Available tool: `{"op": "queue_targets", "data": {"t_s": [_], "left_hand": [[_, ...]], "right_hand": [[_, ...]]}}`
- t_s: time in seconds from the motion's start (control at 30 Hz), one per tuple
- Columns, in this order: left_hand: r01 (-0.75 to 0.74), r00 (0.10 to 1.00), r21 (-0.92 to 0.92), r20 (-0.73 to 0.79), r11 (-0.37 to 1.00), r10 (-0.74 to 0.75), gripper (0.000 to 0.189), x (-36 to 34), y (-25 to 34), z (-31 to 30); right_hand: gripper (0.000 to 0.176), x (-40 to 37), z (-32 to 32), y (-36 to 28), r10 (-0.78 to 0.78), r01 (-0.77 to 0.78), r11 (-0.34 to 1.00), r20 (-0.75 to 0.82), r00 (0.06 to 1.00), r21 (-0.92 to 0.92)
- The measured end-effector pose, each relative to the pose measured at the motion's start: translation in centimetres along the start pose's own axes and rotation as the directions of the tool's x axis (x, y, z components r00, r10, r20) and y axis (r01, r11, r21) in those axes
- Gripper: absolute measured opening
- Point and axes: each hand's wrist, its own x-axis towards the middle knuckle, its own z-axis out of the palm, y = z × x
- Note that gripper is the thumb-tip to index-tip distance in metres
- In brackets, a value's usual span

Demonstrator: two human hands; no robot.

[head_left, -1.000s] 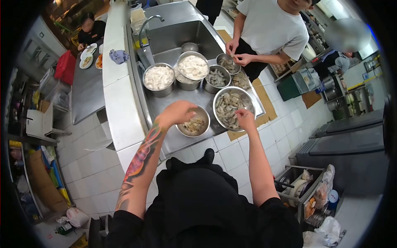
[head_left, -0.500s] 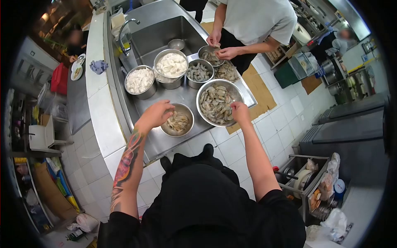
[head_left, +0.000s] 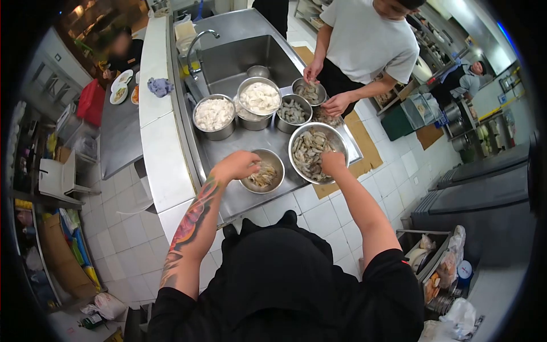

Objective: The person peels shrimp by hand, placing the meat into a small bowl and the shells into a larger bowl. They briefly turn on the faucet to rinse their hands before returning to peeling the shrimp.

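Note:
My left hand (head_left: 239, 165) hovers over the left rim of a small steel bowl (head_left: 276, 183), its fingers loosely bent and apart. Shrimp heads or shells (head_left: 263, 174) appear to lie in that bowl. To the right, my right hand (head_left: 333, 162) dips into a wide steel bowl (head_left: 343, 142) heaped with grey unpeeled shrimp (head_left: 309, 149). Its fingers are drawn together, and the tips are partly hidden among the shrimp. Behind these bowls stand steel pots of pale, whitish pieces (head_left: 214, 115) and a pot of grey shrimp (head_left: 293, 112).
Across the steel counter (head_left: 225, 149), a co-worker in a light T-shirt (head_left: 367, 40) has both hands near another shrimp bowl (head_left: 309, 91). A deep sink (head_left: 245, 57) with a tap (head_left: 199, 45) lies at the back. A tiled ledge (head_left: 162, 154) with a crumpled cloth (head_left: 160, 86) borders the left.
My right hand has gone from the big bowl's right edge in over the shrimp. The co-worker's hands have moved farther apart. The whole view has shifted, with the counter now farther right.

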Motion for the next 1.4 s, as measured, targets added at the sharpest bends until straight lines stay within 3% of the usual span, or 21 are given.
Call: {"op": "queue_targets", "data": {"t_s": [0.17, 0.23, 0.37, 0.43, 0.47, 0.53, 0.57, 0.63, 0.73, 0.8, 0.93, 1.0, 1.2, 1.3, 1.4], "left_hand": [[0.017, 1.000, -0.015, -0.014, 1.000, -0.017, 0.036, -0.6, 0.4, 0.0], [0.055, 0.998, -0.023, -0.004, 0.998, -0.055, 0.036, -0.7, 0.7, -0.2], [0.046, 0.999, -0.077, -0.011, 0.996, -0.047, 0.036, -0.7, 0.9, -0.2], [0.050, 0.999, -0.027, -0.014, 0.998, -0.051, 0.038, -0.7, 1.1, -0.4], [0.049, 0.999, -0.018, -0.014, 0.999, -0.049, 0.038, -0.7, 1.2, -0.3], [-0.050, 0.988, -0.022, -0.150, 0.999, 0.046, 0.040, -0.5, 1.6, 0.3], [-0.050, 0.989, -0.012, -0.143, 0.999, 0.047, 0.040, -0.3, 2.2, 0.3], [-0.177, 0.940, -0.031, -0.302, 0.984, 0.160, 0.040, 0.5, 3.9, 0.5], [-0.252, 0.899, -0.104, -0.392, 0.962, 0.193, 0.039, 1.7, 4.7, 1.5], [-0.208, 0.919, -0.125, -0.364, 0.970, 0.151, 0.036, 1.9, 4.7, 1.7], [-0.115, 0.923, -0.093, -0.379, 0.989, 0.071, 0.029, 1.5, 3.6, 1.6], [-0.128, 0.907, -0.070, -0.412, 0.989, 0.088, 0.026, 1.3, 3.3, 1.4], [-0.138, 0.850, -0.042, -0.518, 0.990, 0.096, 0.021, 0.7, 3.9, -0.2], [-0.115, 0.844, -0.069, -0.533, 0.991, 0.061, 0.020, 0.1, 4.2, -1.0], [-0.091, 0.840, -0.069, -0.541, 0.994, 0.039, 0.021, 0.0, 3.2, -1.6]], "right_hand": [[0.019, 0.4, -0.4, 0.7, 0.069, -0.071, 0.996, 0.040, 0.997, 0.047], [0.019, 0.5, -0.2, 2.1, 0.119, -0.099, 0.965, -0.069, 0.990, 0.243], [0.021, 1.3, 2.1, 4.8, 0.186, -0.096, 0.901, -0.178, 0.966, 0.423], [0.021, 0.8, 2.4, 5.2, 0.275, -0.090, 0.731, -0.171, 0.946, 0.677], [0.021, 0.8, 2.6, 5.1, 0.277, -0.087, 0.727, -0.176, 0.944, 0.681], [0.021, -0.7, 0.8, 2.9, 0.260, 0.062, 0.164, -0.104, 0.960, 0.984], [0.021, -1.7, -0.6, 1.2, 0.264, 0.065, 0.154, -0.104, 0.959, 0.986], [0.020, -3.6, -3.5, -3.2, 0.146, 0.214, -0.190, -0.188, 0.971, 0.958], [0.020, -3.9, -4.3, -9.1, 0.062, 0.245, -0.280, -0.237, 0.969, 0.928], [0.021, -3.9, -4.5, -12.4, 0.024, 0.226, -0.412, -0.237, 0.971, 0.883], [0.020, -3.7, -4.2, -15.8, 0.056, 0.236, -0.400, -0.233, 0.971, 0.886], [0.022, -3.0, -3.9, -16.2, 0.031, 0.241, -0.165, -0.239, 0.970, 0.956], [0.025, -2.1, -6.2, -16.3, -0.045, 0.252, -0.094, -0.257, 0.965, 0.963], [0.027, -1.5, -7.8, -17.0, -0.149, 0.264, 0.006, -0.260, 0.954, 0.964], [0.029, -1.0, -8.6, -17.3, -0.226, 0.227, -0.014, -0.225, 0.948, 0.974]]}}
